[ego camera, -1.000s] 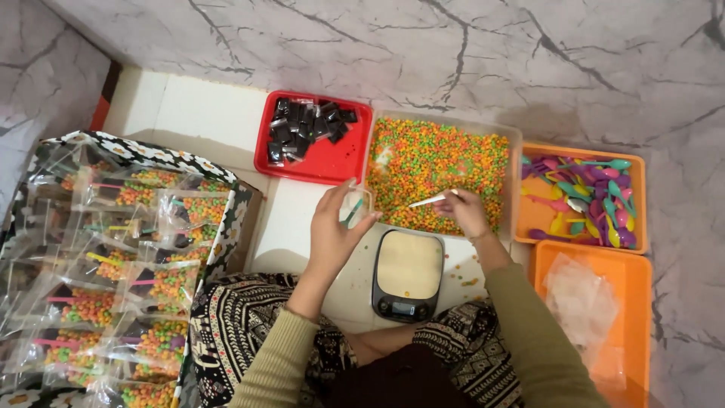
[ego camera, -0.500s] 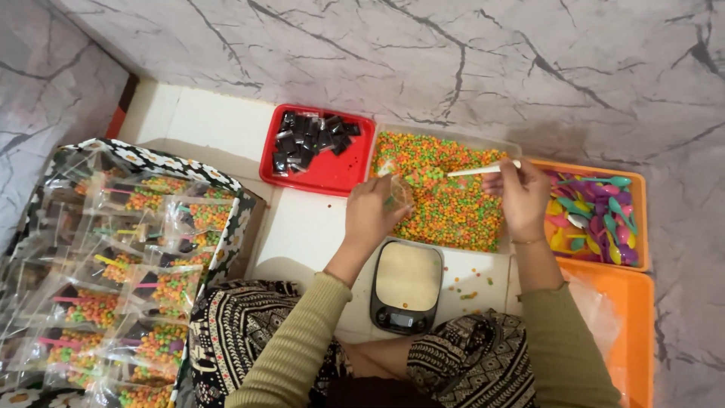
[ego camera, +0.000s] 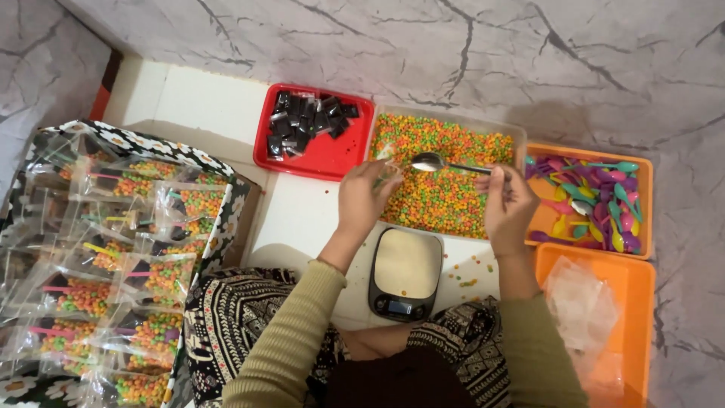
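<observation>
Metal spoon [ego camera: 430, 161] pinched in right hand [ego camera: 507, 205], bowl above tray of multicoloured pellets [ego camera: 445, 177]; left hand [ego camera: 364, 198] closed on small clear bag [ego camera: 387, 155]; scale [ego camera: 405, 273] below.

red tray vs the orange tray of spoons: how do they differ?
The red tray holds small black packets heaped toward its far-left corner, with much bare floor showing. The orange tray holds many-coloured plastic spoons spread over most of it. The red tray lies left of the clear bin of coloured pellets, the orange tray right of it. Both are shallow, rectangular and rest on the floor.
</observation>
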